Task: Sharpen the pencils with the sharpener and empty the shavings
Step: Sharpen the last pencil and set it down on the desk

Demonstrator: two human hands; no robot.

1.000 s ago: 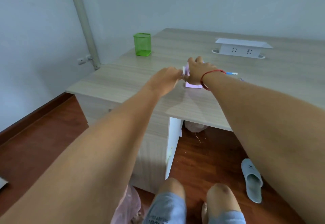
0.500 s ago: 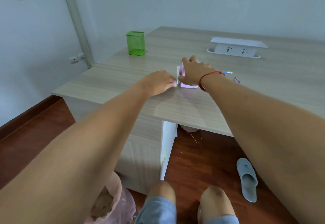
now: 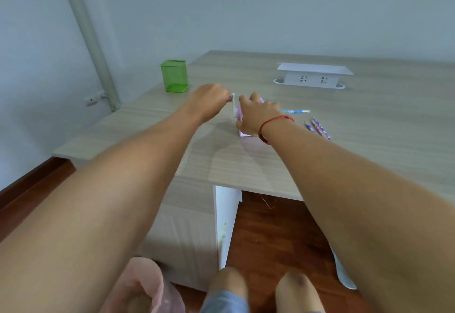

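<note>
Now your right grip [image 3: 256,116] clasps one pink plastic sharpener [image 3: 244,133], left grip [image 3: 209,98] pinching its white crank [image 3: 233,107]; three patterned pencils [image 3: 320,129] lie right, one green mesh holder [image 3: 174,76] far left.

Green mesh holder [image 3: 174,76], lilac sharpener [image 3: 242,132], blue patterned pencils [image 3: 317,128], red bracelet [image 3: 273,125].

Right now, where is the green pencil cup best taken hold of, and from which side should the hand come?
Likely across its upper half, pinching two opposite flat walls and coming from the near side. The green pencil cup stands upright and square-sided with bare desk around it, and the left hand is the closer one.
</note>
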